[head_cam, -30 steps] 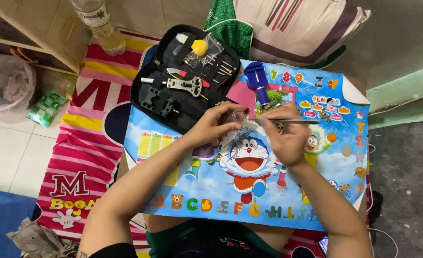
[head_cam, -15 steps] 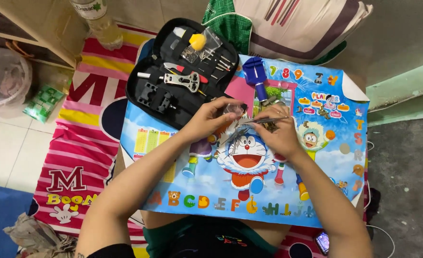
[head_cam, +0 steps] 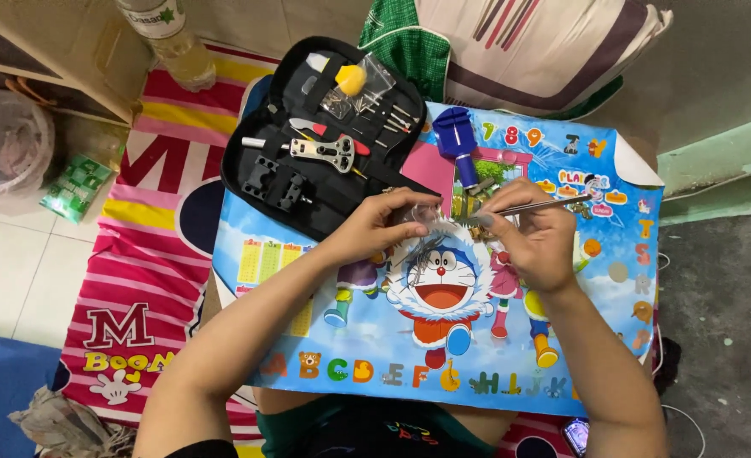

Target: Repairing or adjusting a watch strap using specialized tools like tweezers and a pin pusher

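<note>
My left hand (head_cam: 381,227) pinches a small clear plastic bag (head_cam: 422,219) over a colourful cartoon mat (head_cam: 511,356). My right hand (head_cam: 535,240) grips thin metal tweezers (head_cam: 535,206), their tip pointing left at the bag. The two hands almost meet above the mat's middle. A tiny dark part lies on the mat just below the bag; I cannot make out what it is.
An open black tool case (head_cam: 308,161) with small tools lies at the mat's upper left. A blue tool (head_cam: 459,144) stands by it. A striped cushion (head_cam: 545,42) lies beyond, a plastic bottle (head_cam: 172,42) at upper left, a striped rug (head_cam: 138,254) beneath.
Both hands shifted slightly up the mat and closer together. The tweezers now lie more level with the tip at the bag.
</note>
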